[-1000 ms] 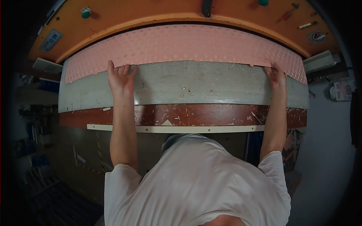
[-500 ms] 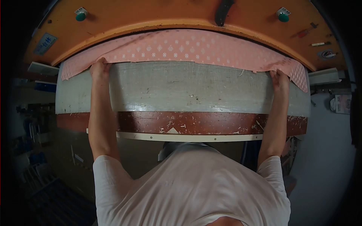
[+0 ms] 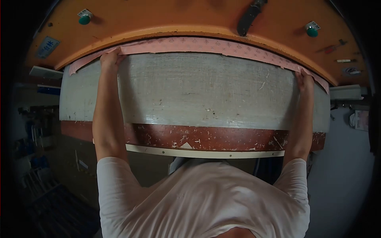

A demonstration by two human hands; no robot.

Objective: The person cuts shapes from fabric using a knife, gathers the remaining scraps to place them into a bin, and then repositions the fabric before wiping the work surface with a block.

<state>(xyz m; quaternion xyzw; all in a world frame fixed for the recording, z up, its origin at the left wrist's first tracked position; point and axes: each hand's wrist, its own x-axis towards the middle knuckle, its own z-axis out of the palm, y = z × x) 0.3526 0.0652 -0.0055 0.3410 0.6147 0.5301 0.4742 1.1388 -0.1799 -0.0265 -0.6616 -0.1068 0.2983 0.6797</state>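
A strip of pink patterned material lies across the far side of the grey work surface, along the lower edge of an orange machine. My left hand pinches its near edge toward the left end. Toward the right end, my right hand has its fingers closed on the same edge. The far part of the material is hidden under the orange machine.
Two green buttons and a black handle are on the machine's face. A red-brown board with a pale strip runs along the near edge. Metal ledges flank the surface.
Both hands have moved forward with the material. Much less of the pink material shows, and more of the grey surface is bare. The view has shifted slightly.
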